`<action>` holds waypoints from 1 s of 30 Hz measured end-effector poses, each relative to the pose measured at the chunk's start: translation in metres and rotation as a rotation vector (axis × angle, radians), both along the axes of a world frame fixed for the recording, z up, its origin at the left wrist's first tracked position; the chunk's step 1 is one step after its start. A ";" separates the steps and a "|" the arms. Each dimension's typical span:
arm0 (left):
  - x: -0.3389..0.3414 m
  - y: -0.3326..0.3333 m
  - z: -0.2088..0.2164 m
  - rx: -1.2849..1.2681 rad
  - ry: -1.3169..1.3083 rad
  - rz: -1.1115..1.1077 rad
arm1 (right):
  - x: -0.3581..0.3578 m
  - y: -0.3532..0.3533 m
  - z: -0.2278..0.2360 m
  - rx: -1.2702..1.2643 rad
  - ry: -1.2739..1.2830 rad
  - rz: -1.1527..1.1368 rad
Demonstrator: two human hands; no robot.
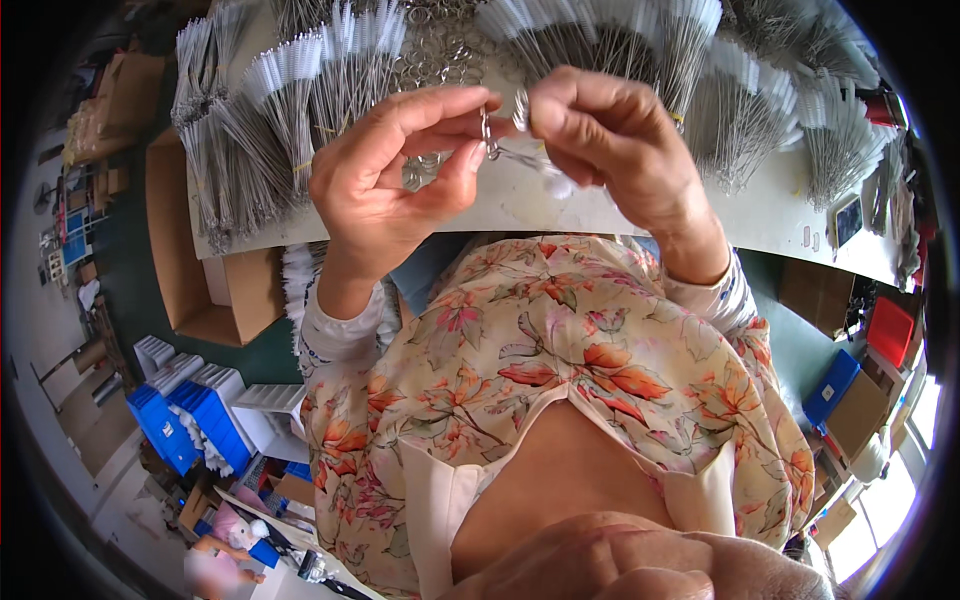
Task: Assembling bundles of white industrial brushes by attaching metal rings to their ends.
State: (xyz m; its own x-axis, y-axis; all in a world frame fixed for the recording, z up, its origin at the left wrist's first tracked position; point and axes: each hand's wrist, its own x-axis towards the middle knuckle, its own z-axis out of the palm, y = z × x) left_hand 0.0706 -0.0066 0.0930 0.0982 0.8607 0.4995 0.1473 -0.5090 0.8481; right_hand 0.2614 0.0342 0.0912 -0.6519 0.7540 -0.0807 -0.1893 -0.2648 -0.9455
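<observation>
Above the table's near edge, my left hand [385, 175] pinches a thin metal ring [488, 130] between thumb and fingertips. From the ring, thin wire stems [520, 158] slant toward a white-bristled brush tip [558, 187], partly under my right hand. My right hand [630, 140] is curled close beside it, slightly blurred, with shiny metal rings [521, 110] at its fingertips. Beyond my hands lies a heap of loose metal rings [440, 45]. Bundles of wire brushes with white bristles [285, 90] stand to the left, and more brush bundles [745, 110] to the right.
The pale table [480, 215] spans the far side, with a dark-screened device [848, 220] at its right edge. An open cardboard box [225, 300] stands below left, near blue bins [165, 435]. A person in pink [225, 560] is at lower left. A red container [890, 330] sits right.
</observation>
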 end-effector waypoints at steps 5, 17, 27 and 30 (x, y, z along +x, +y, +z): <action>-0.002 0.004 0.005 0.156 0.083 0.133 | -0.019 0.005 0.014 0.134 0.004 -0.108; -0.018 0.021 0.044 0.042 0.505 -0.052 | -0.020 0.012 0.007 0.254 -0.040 -0.117; -0.018 0.011 0.022 -0.674 -0.453 -0.226 | -0.014 0.015 -0.002 0.126 0.067 -0.032; -0.022 0.010 0.027 0.121 0.666 0.089 | -0.015 0.020 -0.001 0.176 0.000 0.017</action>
State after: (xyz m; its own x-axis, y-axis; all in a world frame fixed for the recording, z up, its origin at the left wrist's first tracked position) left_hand 0.0487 0.0037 0.1197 0.3496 0.8217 0.4501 0.6636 -0.5563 0.5002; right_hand 0.2467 0.0540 0.0902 -0.6644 0.7456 0.0519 -0.1863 -0.0980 -0.9776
